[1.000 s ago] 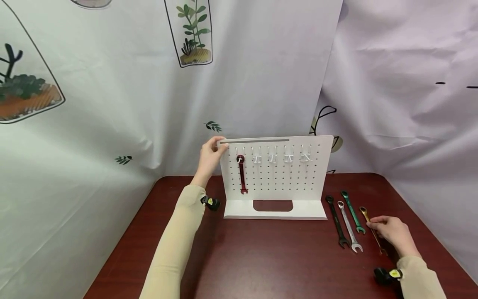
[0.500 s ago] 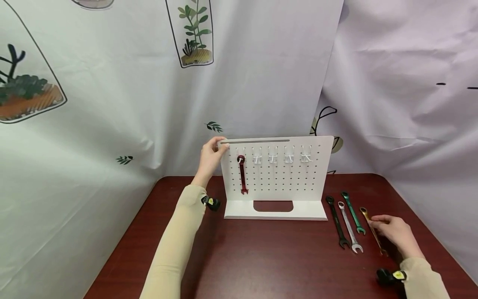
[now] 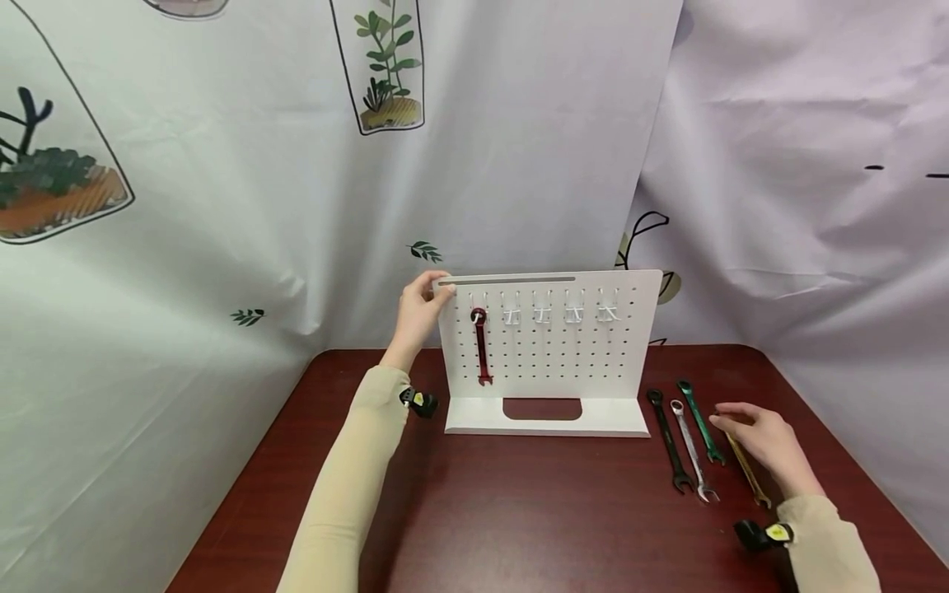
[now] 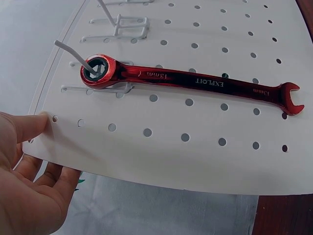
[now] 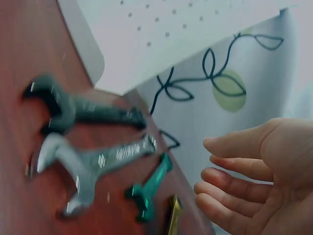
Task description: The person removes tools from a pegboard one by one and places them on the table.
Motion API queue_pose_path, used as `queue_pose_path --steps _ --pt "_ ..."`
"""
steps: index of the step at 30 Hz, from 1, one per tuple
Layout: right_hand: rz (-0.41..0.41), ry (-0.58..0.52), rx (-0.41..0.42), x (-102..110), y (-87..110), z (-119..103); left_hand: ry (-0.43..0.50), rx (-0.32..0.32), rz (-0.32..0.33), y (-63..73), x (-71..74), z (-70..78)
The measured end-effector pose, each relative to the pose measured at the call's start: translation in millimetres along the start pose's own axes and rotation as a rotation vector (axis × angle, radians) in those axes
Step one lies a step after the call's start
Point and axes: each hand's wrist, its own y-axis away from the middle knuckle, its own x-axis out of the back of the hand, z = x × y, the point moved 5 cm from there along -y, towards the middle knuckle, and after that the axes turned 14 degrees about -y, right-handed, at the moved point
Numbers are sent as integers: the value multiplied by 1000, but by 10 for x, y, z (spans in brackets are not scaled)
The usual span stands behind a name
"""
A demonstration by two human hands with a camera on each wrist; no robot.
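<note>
At the pegboard's upper left corner, my left hand (image 3: 421, 309) grips the white pegboard (image 3: 549, 354), thumb in front and fingers behind. A red combination wrench (image 4: 190, 82) hangs by its ring end from the leftmost hook. Over on the right, my right hand (image 3: 759, 441) hovers over the upper part of a gold wrench (image 3: 750, 473), hiding its ring end. In the right wrist view its fingers are relaxed and apart from the thumb, with nothing between them. Left of it lie a green wrench (image 3: 699, 420), a silver wrench (image 3: 689, 445) and a black wrench (image 3: 669, 441).
Several white hooks (image 3: 574, 313) line the pegboard's upper part, right of the red wrench. The board stands on its white base (image 3: 474, 418) near the back of the dark red table (image 3: 549, 511). A patterned white cloth (image 3: 519, 148) hangs behind.
My right hand has moved from the gold wrench's shaft up and left toward its ring end, its fingers now clear of the shaft. The left hand keeps its place on the pegboard.
</note>
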Motion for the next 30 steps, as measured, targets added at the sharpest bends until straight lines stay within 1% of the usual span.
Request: queue_pose_path --steps 3,7,11,16,20,25,30 --pt "-13 -32 21 -57 -27 -112 0 -1 5 5 12 3" --pt "-11 -58 68 -116 -73 -265 1 -7 4 14 16 17" --pt "2 -48 123 -168 -134 -401 2 -5 1 27 7 20" --pt "10 -26 164 -250 -202 -568 -10 3 9 36 4 17" --pt "-3 -50 172 -343 -240 -692 -9 5 15 35 9 24" --pt "-31 -90 157 -469 -291 -810 -4 4 15 37 11 25" --pt "-48 -110 214 -593 -322 -955 -6 4 9 45 9 32"
